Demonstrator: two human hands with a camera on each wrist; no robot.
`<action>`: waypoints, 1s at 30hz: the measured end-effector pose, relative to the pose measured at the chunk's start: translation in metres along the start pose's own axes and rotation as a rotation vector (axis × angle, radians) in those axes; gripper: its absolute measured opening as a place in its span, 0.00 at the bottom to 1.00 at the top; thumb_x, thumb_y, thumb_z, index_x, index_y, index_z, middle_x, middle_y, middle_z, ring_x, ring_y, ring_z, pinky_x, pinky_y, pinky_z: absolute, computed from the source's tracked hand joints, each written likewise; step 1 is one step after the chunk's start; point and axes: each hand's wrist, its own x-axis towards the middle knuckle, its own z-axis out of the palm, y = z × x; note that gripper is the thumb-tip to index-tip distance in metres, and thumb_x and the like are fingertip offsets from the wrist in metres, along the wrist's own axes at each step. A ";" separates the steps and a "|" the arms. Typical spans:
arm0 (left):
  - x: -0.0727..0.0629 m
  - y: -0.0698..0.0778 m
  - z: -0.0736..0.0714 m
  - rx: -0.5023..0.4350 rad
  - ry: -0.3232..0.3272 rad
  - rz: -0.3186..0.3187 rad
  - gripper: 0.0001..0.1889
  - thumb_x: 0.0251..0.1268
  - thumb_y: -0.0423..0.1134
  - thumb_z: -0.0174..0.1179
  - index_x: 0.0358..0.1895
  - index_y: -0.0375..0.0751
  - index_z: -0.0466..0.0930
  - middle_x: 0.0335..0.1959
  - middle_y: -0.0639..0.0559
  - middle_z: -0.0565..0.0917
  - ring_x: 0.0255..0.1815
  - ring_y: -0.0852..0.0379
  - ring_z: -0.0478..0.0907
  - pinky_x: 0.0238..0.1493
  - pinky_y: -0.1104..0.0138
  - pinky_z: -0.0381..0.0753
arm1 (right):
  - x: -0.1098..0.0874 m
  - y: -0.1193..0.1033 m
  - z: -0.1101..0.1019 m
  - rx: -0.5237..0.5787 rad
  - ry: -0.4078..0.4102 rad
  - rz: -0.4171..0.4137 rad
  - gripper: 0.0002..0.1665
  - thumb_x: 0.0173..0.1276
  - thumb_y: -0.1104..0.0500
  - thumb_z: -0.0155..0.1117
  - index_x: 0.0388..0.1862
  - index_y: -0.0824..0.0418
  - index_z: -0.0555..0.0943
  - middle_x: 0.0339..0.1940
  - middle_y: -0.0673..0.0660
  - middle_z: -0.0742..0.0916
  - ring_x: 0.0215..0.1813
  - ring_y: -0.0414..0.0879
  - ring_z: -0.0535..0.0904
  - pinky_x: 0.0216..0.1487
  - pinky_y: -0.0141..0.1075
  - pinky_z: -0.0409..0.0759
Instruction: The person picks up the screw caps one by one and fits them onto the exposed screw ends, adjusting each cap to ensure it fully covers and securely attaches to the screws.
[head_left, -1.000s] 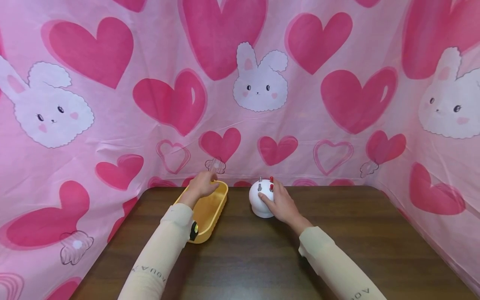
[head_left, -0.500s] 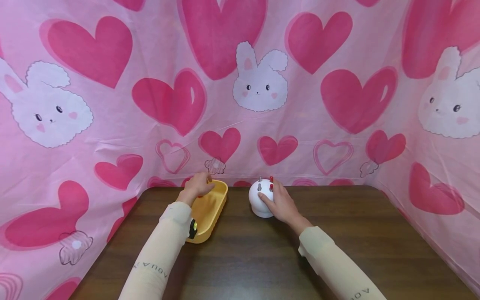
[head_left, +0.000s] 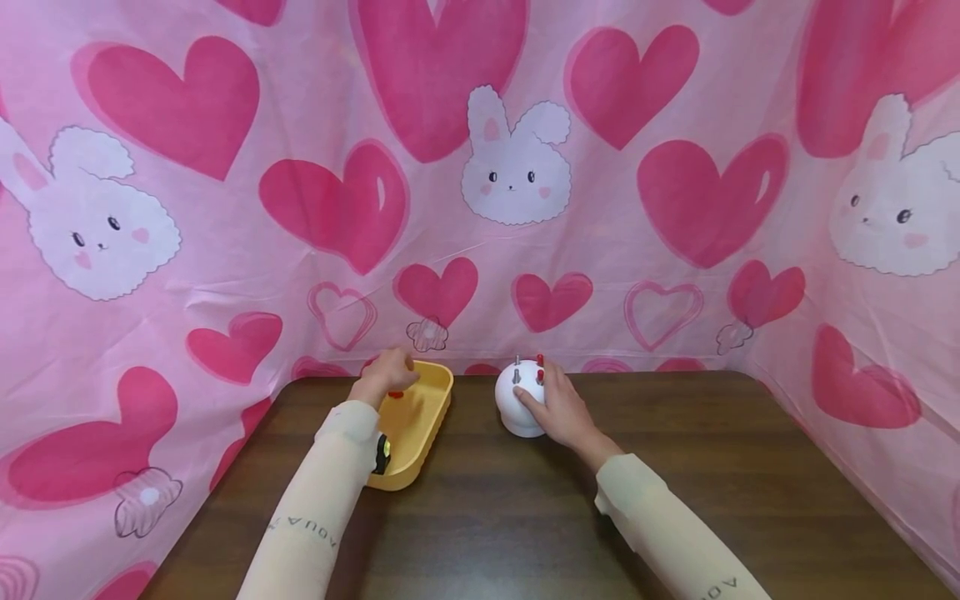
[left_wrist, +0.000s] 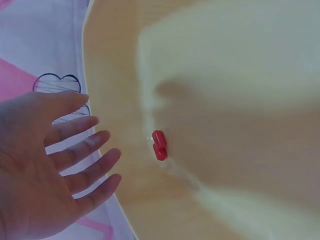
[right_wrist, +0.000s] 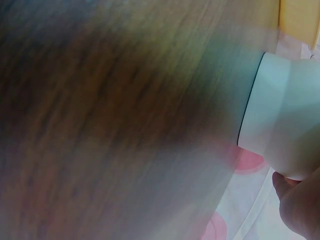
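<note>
My left hand [head_left: 387,375] hovers over the yellow tray [head_left: 441,410], its fingers loosely bent and holding nothing. Below the fingers, in the left wrist view, small glossy red pieces [left_wrist: 159,145] shaped like pegs or capsules lie touching in the tray's corner. I cannot tell if they are joined. On the table, my right hand [head_left: 564,408] grips the right side of a white ball-shaped holder [head_left: 512,407] with a flared base. Grey pegs [head_left: 517,376] and red pegs [head_left: 540,376] stand upright in its top. The right wrist view shows only the holder's white side [right_wrist: 287,110] and part of the hand.
Both things rest on a dark wooden table [head_left: 480,533], the tray left of the holder with a gap of bare wood between. Behind and at the sides hangs a pink cloth [head_left: 465,242] printed with hearts and rabbits. A black wrist camera [head_left: 382,454] sits by the left cuff.
My left hand has drawn back a little to the left, so the red in the tray shows under it. The right hand keeps its grip on the holder, unmoved.
</note>
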 end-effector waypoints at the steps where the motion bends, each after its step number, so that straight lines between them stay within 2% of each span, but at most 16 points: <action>1: 0.000 -0.001 0.000 0.002 -0.001 0.000 0.18 0.70 0.45 0.61 0.55 0.36 0.80 0.50 0.41 0.83 0.42 0.49 0.82 0.53 0.47 0.79 | 0.000 0.000 0.000 0.000 0.001 -0.001 0.58 0.68 0.30 0.62 0.81 0.60 0.50 0.72 0.62 0.70 0.72 0.59 0.68 0.68 0.60 0.73; 5: 0.001 -0.005 0.000 -0.014 -0.014 -0.003 0.17 0.68 0.44 0.62 0.52 0.34 0.81 0.45 0.42 0.83 0.42 0.48 0.80 0.51 0.50 0.80 | 0.000 -0.001 0.000 -0.004 0.002 -0.005 0.58 0.68 0.30 0.62 0.81 0.60 0.50 0.72 0.62 0.70 0.72 0.59 0.68 0.68 0.60 0.73; 12: -0.001 -0.011 0.003 -0.078 -0.051 -0.040 0.14 0.68 0.42 0.61 0.47 0.34 0.78 0.31 0.46 0.82 0.35 0.50 0.81 0.43 0.57 0.79 | 0.000 -0.001 0.001 -0.005 0.000 -0.006 0.58 0.68 0.29 0.61 0.82 0.60 0.50 0.72 0.62 0.70 0.71 0.59 0.68 0.68 0.60 0.73; 16: -0.001 -0.012 0.004 -0.082 -0.064 -0.045 0.11 0.66 0.41 0.61 0.42 0.34 0.77 0.29 0.47 0.81 0.34 0.50 0.79 0.40 0.60 0.78 | 0.000 -0.001 0.001 -0.006 -0.003 0.002 0.58 0.68 0.29 0.61 0.81 0.60 0.50 0.72 0.61 0.70 0.71 0.59 0.69 0.67 0.60 0.74; 21: 0.000 -0.013 0.008 -0.024 -0.107 -0.039 0.10 0.65 0.41 0.60 0.32 0.37 0.75 0.29 0.47 0.76 0.34 0.50 0.74 0.38 0.62 0.74 | -0.001 0.000 0.002 -0.005 -0.015 0.010 0.59 0.67 0.29 0.62 0.81 0.60 0.50 0.71 0.61 0.70 0.71 0.58 0.69 0.66 0.59 0.75; 23: 0.000 -0.014 0.010 -0.015 -0.122 -0.049 0.10 0.65 0.41 0.60 0.33 0.37 0.76 0.30 0.47 0.75 0.36 0.50 0.73 0.38 0.62 0.73 | -0.001 0.000 0.002 -0.004 -0.017 0.011 0.59 0.67 0.29 0.62 0.81 0.59 0.50 0.71 0.61 0.70 0.71 0.58 0.69 0.66 0.59 0.75; 28: 0.001 -0.015 0.011 -0.041 -0.143 -0.079 0.12 0.68 0.42 0.60 0.42 0.35 0.77 0.35 0.45 0.75 0.38 0.50 0.72 0.42 0.60 0.74 | -0.001 0.000 0.001 -0.009 -0.004 0.001 0.58 0.68 0.30 0.62 0.82 0.60 0.50 0.72 0.62 0.70 0.71 0.59 0.69 0.67 0.60 0.74; 30: 0.001 -0.014 0.011 -0.051 -0.151 -0.084 0.12 0.69 0.42 0.60 0.42 0.35 0.77 0.35 0.45 0.74 0.38 0.50 0.71 0.41 0.60 0.73 | -0.001 0.000 0.000 -0.010 -0.001 -0.001 0.58 0.69 0.30 0.61 0.82 0.60 0.50 0.71 0.62 0.70 0.71 0.59 0.69 0.67 0.59 0.74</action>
